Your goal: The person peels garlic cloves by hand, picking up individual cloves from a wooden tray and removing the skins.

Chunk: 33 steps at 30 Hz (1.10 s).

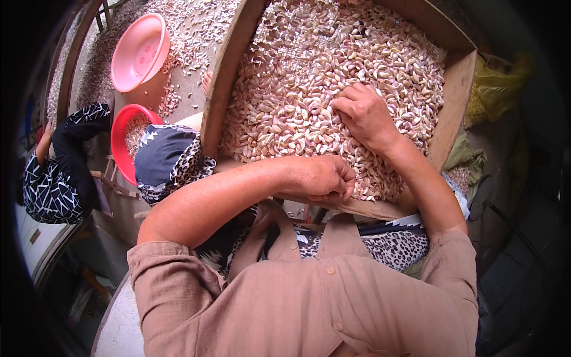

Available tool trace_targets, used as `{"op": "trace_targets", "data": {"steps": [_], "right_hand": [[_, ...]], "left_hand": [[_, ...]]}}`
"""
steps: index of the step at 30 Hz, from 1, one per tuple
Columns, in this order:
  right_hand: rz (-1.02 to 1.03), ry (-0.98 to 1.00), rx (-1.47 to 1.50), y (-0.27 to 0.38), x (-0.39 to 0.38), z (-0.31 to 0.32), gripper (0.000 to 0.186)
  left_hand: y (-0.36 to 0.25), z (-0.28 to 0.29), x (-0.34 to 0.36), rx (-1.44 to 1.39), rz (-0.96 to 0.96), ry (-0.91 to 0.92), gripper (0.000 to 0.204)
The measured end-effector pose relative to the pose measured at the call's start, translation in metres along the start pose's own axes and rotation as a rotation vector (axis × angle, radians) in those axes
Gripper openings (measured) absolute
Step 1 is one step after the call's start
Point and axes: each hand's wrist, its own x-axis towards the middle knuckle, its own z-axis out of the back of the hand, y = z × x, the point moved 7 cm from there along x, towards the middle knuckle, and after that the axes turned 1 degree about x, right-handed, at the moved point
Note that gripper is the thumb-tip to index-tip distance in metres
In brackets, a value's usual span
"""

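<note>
In front of me a wooden-framed tray holds a thick layer of garlic cloves, whitish with pink and purple skins. My right hand rests on the cloves near the tray's middle, its fingers bent and pressed together at the tips. Whatever those fingertips pinch is hidden under the hand. At the tray's near edge is my left hand, closed with the fingers curled inward over the last cloves. I cannot make out what lies inside it.
Left of the tray stand a pink basin and a red basin with cloves in it. More cloves lie scattered on the floor. Another person in patterned black clothes sits at far left. Yellow sacks stand right.
</note>
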Motion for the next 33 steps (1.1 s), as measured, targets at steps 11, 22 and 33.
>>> {"op": "trace_targets", "data": {"steps": [11,22,33], "right_hand": [[-0.234,0.100,0.718,0.009,-0.003,0.050,0.016],[-0.052,-0.075,0.235,-0.004,-0.017,0.055,0.017],[0.306,0.095,0.103,0.078,-0.053,-0.043,0.034]], "left_hand": [[0.003,0.052,-0.010,-0.496,-0.166,-0.623,0.039],[-0.012,0.041,-0.012,-0.402,-0.115,-0.543,0.050],[-0.011,-0.017,-0.008,-0.087,-0.142,0.054,0.054]]}}
